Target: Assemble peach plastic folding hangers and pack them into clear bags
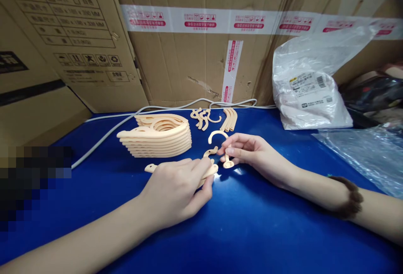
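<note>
Your left arm is lying nearest the camera, and your left hand is gripping a pale strip. Your right hand is pinching a hook, its round foot pointing down beside the strip's end, just apart from it. You're likely doing best by holding the strip steady, leaving its end sticking out, and squeezing the hook gently.

Behind, a big ribbed cardboard wall is standing, a bit torn. The shiny blue desk is spreading under everything. A crinkly see-through bag is sitting back right. A smooth, wavy-edged stack is resting on the left, and curved sticks and little hooked bits are lying past your hook.
</note>
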A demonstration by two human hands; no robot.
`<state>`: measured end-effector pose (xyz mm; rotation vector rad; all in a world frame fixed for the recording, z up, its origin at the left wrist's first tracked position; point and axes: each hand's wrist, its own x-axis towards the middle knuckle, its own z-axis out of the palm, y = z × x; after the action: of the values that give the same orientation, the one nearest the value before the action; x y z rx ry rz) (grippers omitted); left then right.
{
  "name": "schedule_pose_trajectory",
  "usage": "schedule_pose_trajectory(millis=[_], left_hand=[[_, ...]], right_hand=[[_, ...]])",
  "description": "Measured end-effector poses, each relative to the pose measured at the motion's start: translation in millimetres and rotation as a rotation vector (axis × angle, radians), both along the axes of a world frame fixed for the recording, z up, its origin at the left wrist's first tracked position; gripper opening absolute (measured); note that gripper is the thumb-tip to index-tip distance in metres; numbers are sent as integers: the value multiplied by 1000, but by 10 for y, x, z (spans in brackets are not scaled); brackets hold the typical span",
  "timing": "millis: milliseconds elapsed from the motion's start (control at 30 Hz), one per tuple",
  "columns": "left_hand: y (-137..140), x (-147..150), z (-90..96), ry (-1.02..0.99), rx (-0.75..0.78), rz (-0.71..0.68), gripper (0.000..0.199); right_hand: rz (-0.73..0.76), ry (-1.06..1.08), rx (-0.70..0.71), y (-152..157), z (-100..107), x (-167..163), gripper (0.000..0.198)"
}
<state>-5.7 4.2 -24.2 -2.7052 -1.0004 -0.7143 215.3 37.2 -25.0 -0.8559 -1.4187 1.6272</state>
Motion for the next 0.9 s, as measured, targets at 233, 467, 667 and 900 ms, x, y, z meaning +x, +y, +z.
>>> schedule_pose_trajectory(millis=[233, 467, 667, 900], left_hand=[[-23, 14, 56, 35, -22, -5, 19], [-14, 9, 60, 52, 21, -4, 15], [-18, 17, 56, 45, 38, 6, 15], [-30, 8, 55, 45, 19, 16, 16]], right_hand=[[-19, 6, -42, -4, 9, -12, 26], [-9, -114, 25, -44, 53, -68, 25], [-19, -175, 104, -64, 40, -103, 29], [-28, -194, 156, -58, 29, -68, 16]])
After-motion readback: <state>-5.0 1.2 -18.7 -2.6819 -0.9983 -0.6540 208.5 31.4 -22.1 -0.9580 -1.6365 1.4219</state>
